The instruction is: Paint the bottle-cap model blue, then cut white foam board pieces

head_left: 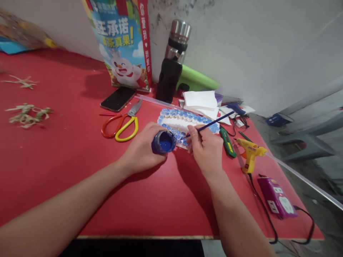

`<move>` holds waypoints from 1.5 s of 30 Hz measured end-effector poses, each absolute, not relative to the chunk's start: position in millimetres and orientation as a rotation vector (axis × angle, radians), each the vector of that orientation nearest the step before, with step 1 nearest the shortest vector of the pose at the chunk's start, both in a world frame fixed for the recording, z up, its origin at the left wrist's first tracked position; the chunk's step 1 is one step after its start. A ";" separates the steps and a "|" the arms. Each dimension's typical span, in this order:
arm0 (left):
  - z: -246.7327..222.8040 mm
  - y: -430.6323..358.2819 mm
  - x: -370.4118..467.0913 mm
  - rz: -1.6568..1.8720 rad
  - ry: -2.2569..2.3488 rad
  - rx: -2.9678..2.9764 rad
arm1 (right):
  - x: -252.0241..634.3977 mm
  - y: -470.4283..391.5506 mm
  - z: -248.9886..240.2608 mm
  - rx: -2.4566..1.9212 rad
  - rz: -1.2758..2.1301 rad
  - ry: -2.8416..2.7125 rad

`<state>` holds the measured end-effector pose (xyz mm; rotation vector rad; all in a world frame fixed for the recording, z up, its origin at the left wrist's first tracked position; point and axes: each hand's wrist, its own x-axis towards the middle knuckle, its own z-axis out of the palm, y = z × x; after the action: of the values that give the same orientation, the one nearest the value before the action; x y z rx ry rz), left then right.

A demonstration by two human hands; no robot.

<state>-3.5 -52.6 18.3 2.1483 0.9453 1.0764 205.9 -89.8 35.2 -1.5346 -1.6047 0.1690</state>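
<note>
My left hand point(146, 148) is wrapped round a small jar of blue paint point(164, 142), tilted so that its opening faces me. In my right hand point(205, 146) is a thin blue paintbrush point(214, 122), pinched between thumb and fingers, its tip low over the near edge of a blue-and-white piece point(178, 123). That piece lies on the red table behind both hands and has rows of rounded blue shapes around a white middle. My right fingers hide part of its near side.
Scissors point(125, 123) and a phone point(118, 99) lie left of the jar. Behind stand a printed bag point(124, 46) and a steel flask point(178, 39). To the right are a green cutter point(227, 142), a yellow glue gun point(250, 153) and a purple power box point(277, 198) with cables.
</note>
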 end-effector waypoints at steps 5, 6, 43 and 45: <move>18.3 -52.1 -3.2 1.076 0.938 2.148 | 206.3 -90.8 36.3 -1.523 0.150 -1.587; 18.4 -52.0 -3.3 1.073 0.940 2.148 | 206.3 -90.9 36.5 -1.519 0.148 -1.585; 19.5 -51.8 -3.4 1.061 0.960 2.137 | 209.4 -93.8 47.5 -1.584 0.086 -1.619; 19.4 -51.5 -3.9 1.062 0.960 2.135 | 208.9 -93.3 46.1 -1.600 0.087 -1.613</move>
<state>-3.9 -51.5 19.4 2.1352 0.9604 1.0623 208.9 -93.3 46.1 -1.6001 -1.6131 0.0869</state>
